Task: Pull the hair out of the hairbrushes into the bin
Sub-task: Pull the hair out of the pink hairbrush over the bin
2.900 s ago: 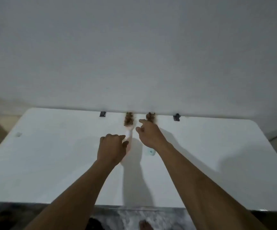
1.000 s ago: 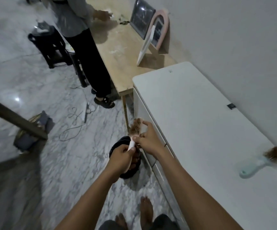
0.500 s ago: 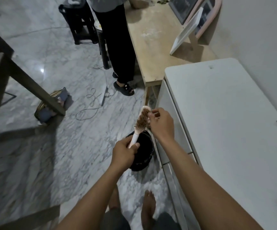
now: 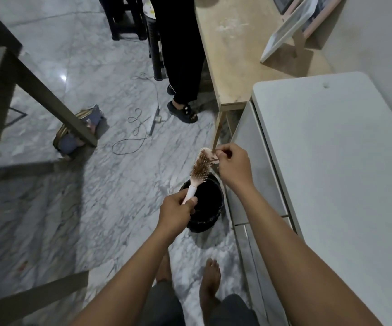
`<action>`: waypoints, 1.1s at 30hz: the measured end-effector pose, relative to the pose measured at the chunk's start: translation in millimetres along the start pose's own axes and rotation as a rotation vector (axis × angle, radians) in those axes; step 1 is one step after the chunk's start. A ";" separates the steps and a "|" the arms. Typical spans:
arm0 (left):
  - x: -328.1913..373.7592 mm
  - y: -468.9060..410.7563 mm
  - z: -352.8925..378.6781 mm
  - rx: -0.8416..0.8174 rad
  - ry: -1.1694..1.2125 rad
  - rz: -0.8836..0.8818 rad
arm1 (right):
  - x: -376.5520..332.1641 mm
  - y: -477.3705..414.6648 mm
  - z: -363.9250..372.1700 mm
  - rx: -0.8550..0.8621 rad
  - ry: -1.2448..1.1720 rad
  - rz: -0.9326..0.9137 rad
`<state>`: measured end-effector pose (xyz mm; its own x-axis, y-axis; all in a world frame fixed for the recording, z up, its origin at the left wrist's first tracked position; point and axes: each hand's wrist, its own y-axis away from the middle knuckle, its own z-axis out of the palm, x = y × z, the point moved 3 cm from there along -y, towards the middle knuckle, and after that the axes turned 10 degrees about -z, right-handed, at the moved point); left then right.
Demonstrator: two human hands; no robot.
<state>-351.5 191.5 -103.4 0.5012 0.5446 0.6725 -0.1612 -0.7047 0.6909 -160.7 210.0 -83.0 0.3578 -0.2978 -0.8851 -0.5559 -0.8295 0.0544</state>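
A pink hairbrush (image 4: pixel 200 168) with brown hair matted in its bristles is held upright above a black round bin (image 4: pixel 210 208) on the marble floor. My left hand (image 4: pixel 177 211) is closed around the brush's white handle. My right hand (image 4: pixel 233 167) is at the top right edge of the brush head, its fingers pinched on a tuft of hair there. The second hairbrush is out of view.
A white cabinet (image 4: pixel 331 172) stands at my right, with a wooden table (image 4: pixel 249 55) behind it bearing a leaning frame (image 4: pixel 289 27). A person's legs (image 4: pixel 181 67) stand by that table. A power strip with cable (image 4: pixel 143 123), a bag (image 4: pixel 77 130) and dark table legs (image 4: pixel 49 95) lie left.
I have taken the pink brush from the cabinet top, turned left and brought it over the bin. My right hand has shifted to the brush head's upper edge, pinching hair.
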 end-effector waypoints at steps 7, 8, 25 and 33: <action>-11.8 -6.9 -7.1 0.030 0.023 -0.005 | 17.2 1.8 2.8 0.108 -0.134 0.104; -12.5 -8.2 -9.0 0.048 0.041 -0.005 | 21.0 2.1 4.2 0.109 -0.102 0.125; -15.9 -20.1 -21.4 0.106 0.184 -0.014 | 73.5 8.9 39.3 -0.142 0.315 0.274; 11.7 -28.6 -45.9 0.178 0.356 0.011 | 81.1 20.7 39.1 -0.445 0.590 0.203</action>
<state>-380.1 238.9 -103.1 0.1690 0.6380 0.7513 0.0008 -0.7623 0.6472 -172.5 187.1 -171.8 0.6919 -0.5637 -0.4511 -0.3433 -0.8065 0.4813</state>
